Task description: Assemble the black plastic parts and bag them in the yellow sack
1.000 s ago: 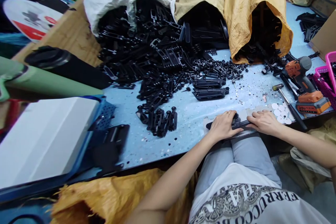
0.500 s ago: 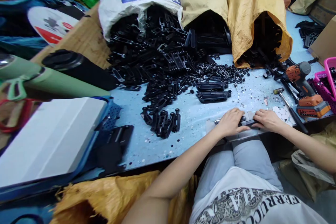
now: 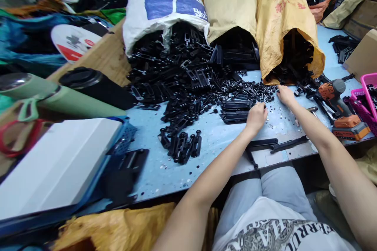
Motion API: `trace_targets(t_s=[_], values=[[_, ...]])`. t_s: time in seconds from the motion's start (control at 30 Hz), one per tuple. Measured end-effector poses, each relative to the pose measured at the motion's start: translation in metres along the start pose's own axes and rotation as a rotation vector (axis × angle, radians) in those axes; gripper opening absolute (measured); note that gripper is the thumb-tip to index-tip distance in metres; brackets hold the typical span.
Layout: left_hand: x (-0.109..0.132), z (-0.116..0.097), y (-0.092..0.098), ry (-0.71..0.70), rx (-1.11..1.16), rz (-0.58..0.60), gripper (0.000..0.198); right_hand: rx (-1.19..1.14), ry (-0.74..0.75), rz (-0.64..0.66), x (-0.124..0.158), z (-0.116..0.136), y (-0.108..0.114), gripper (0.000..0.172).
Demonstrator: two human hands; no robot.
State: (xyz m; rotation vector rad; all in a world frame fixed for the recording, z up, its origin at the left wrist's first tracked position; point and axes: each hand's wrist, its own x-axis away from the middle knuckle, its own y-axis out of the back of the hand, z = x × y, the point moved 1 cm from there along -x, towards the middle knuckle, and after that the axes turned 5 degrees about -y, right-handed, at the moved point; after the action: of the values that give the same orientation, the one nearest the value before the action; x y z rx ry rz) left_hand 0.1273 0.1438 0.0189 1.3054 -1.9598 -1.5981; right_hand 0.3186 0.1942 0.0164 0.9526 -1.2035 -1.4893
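My left hand (image 3: 257,117) is curled closed at the right end of a stack of long black plastic bars (image 3: 234,111). A small dark bit shows at its fingertips, too small to name. Farther right, my right hand (image 3: 285,95) has its fingers pinched together at the edge of a heap of small black-headed metal pins (image 3: 253,89). Whatever lies between those fingers is hidden. Nearer me, by the table's front edge, lie long black plastic parts (image 3: 263,144) and another slim black part (image 3: 288,144), touched by neither hand.
A hammer (image 3: 312,110) lies partly behind my right forearm, beside an orange cordless drill (image 3: 343,111) and a pink basket (image 3: 369,98). Behind are a white sack (image 3: 165,0), a beige sack (image 3: 228,0) and a yellow sack (image 3: 282,15) with black parts. A white box (image 3: 64,160) stands left.
Both hands have left the parts at the table's front edge and moved forward, the left to the bar stack, the right to the pin heap. The camera view has shifted slightly.
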Motion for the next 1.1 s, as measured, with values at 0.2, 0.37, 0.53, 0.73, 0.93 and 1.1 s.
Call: trace_targets(t_s=[0.2,0.37,0.53,0.73,0.93,1.1], values=[[0.114,0.042,0.035,0.058,0.209,-0.437,0.022,-0.146,0.062,0.045,0.036,-0.008,-0.005,0.027],[0.15,0.042,0.02,0.032,0.157,-0.393,0.021,-0.423,0.19,0.162,0.113,-0.005,0.023,0.02],[0.152,0.041,0.014,-0.076,0.036,-0.375,0.021,-0.411,0.243,0.383,0.165,0.005,0.043,0.016],[0.158,0.039,0.014,-0.21,-0.066,-0.299,0.021,-0.084,0.419,0.381,0.179,0.03,0.046,0.018],[0.161,0.03,0.016,-0.204,-0.013,-0.203,0.025,0.24,0.521,0.409,0.189,0.052,0.038,0.017],[0.176,0.025,0.022,-0.064,-0.052,-0.391,0.03,-0.091,0.714,0.087,0.198,0.062,0.022,0.039]])
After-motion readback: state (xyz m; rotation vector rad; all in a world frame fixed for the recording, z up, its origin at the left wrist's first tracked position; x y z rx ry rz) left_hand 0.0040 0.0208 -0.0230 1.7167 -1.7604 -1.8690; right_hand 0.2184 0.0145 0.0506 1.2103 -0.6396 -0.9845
